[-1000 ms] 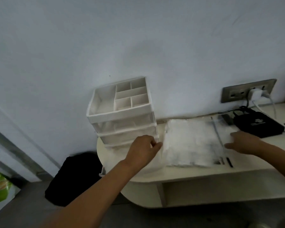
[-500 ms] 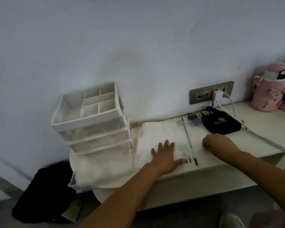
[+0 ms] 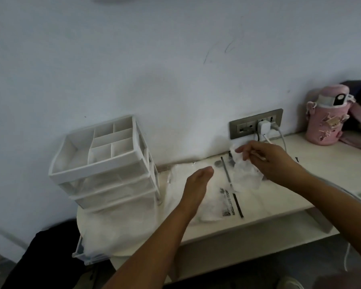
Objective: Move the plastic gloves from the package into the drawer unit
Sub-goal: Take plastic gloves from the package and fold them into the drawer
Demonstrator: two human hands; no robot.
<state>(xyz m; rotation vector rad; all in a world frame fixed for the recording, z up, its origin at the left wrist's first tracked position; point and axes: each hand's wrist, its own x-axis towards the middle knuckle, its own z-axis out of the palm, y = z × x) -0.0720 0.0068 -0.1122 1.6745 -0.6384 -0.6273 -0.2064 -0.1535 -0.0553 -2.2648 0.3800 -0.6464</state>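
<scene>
The right hand (image 3: 267, 161) pinches a crumpled plastic glove (image 3: 246, 177) between thumb and curled fingers. It holds the glove up just above the right end of the package (image 3: 198, 203), which lies flat on the worktop (image 3: 321, 174). The glove hangs below and to the left of that hand. The left hand (image 3: 198, 182) is open with straight fingers over the middle of the package; whether it touches the package is unclear. The drawer unit (image 3: 104, 161) stands just left of the package, against the wall.
</scene>
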